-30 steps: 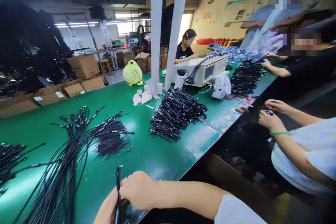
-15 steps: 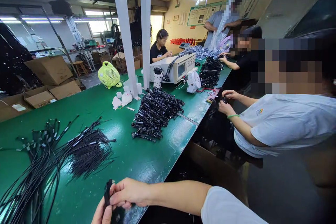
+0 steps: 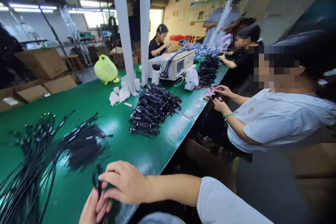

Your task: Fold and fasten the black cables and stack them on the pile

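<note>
A heap of coiled cables (image 3: 156,108) is lying on the green table (image 3: 119,147) ahead of the hands, and long loose cables (image 3: 33,168) are spreading across the near left, with a bundle of thin black strands (image 3: 85,147) resting just to their right. Farther off, two white posts (image 3: 124,31) are rising from the table and blocking part of the view behind, between a lime-green fan (image 3: 105,70) on the left and a boxy instrument (image 3: 173,63) on the right. On the right, a co-worker in a white shirt (image 3: 278,119) is sitting at the table's edge, working with both hands. The black cable (image 3: 99,172) is standing up out of the left hand (image 3: 91,206), whose grip is holding its lower part between closed fingers. The right hand (image 3: 128,183) is keeping its fingers bent and partly spread, its fingertips meeting the cable; blur is hiding whether this grip is pinching it. The cable is looking slender and dark, bending into a loop at its top, while the table is shining smoothly under the lights.
</note>
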Available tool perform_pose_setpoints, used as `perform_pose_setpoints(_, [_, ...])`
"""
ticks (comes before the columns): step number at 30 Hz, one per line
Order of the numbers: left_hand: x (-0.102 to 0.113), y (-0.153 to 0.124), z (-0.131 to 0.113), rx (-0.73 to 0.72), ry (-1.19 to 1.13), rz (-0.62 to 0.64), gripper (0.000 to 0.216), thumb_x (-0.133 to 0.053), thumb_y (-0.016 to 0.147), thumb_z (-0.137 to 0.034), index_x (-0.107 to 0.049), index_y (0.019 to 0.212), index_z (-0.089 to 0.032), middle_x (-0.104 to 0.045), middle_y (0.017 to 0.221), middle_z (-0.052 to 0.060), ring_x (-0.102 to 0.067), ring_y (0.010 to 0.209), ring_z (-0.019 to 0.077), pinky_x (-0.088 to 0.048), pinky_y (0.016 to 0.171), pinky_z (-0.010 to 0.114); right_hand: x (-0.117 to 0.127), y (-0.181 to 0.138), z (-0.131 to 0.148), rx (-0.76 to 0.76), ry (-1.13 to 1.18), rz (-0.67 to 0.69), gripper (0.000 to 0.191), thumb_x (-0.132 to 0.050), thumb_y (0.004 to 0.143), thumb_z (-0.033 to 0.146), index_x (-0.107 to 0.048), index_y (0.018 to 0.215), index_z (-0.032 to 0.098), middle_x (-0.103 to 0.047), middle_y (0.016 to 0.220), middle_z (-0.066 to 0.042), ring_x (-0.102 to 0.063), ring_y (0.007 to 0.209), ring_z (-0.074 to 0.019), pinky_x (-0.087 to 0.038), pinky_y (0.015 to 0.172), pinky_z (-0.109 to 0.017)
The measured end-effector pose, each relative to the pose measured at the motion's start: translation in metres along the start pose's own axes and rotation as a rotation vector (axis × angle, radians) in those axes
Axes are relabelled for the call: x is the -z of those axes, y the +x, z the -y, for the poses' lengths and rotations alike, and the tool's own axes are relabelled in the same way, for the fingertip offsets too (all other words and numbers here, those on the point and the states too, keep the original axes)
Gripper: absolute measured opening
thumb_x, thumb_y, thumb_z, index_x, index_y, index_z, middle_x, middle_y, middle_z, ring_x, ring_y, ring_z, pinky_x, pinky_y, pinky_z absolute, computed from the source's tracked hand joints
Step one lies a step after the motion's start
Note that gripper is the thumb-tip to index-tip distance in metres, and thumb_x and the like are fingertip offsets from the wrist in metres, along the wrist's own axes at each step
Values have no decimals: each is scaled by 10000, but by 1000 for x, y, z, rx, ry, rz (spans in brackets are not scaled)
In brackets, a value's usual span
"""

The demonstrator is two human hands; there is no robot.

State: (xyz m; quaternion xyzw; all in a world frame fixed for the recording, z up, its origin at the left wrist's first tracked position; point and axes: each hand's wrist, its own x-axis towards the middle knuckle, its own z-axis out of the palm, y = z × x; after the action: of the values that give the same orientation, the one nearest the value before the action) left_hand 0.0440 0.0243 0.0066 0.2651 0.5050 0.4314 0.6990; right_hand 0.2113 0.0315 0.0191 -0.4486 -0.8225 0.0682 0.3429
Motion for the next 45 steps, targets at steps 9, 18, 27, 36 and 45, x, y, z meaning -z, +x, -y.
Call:
perform_pose_setpoints(9, [-4, -6, -20, -7, -61, 198, 361, -633, 815, -461, -608, 950, -128, -378, 585, -63, -341, 460, 47, -286, 401, 168, 9, -8, -11, 96, 13, -198, 391, -456, 948, 167, -492, 1335, 207, -584, 1257, -123, -514, 1214, -197, -452, 998, -391])
perform_pose_setpoints(18, [13, -19, -5, -23, 564, 346, 380, -502, 886, -539, -529, 931, -162, -506, 549, -65, -454, 461, 79, -403, 501, 218, 2, 0, -19, 478, -297, 384, 329, -351, 998, 203, -524, 1273, 152, -624, 1059, -94, -552, 1059, -187, -296, 1099, -487])
perform_pose_setpoints(27, [51, -19, -18, -168, 510, 111, 524, -578, 838, -525, -547, 1213, -162, -661, 1129, 128, -628, 1055, 241, -486, 950, 392, 127, 20, -122, -520, -746, -21, 494, -224, 1023, 393, -477, 1350, 122, -529, 1047, -169, -511, 764, -186, -358, 658, -308])
perform_pose_setpoints(36, [81, -30, 1, -79, 551, 114, 466, -589, 828, -514, -642, 1145, -176, -706, 1073, 111, -656, 1025, 244, -474, 989, 407, 191, 39, -189, -822, -901, -192, 562, -414, 967, 467, -527, 1340, 63, -481, 1298, -275, -395, 1212, -329, -277, 977, -476])
perform_pose_setpoints(45, [88, -47, 7, -55, 542, 95, 456, -566, 853, -506, -638, 1163, -179, -706, 1082, 112, -648, 1049, 244, -466, 993, 395, 179, 65, -233, -977, -689, 17, 1117, -537, 799, 709, -102, 1507, -38, -278, 1455, -360, -277, 1343, -430, -250, 1030, -629])
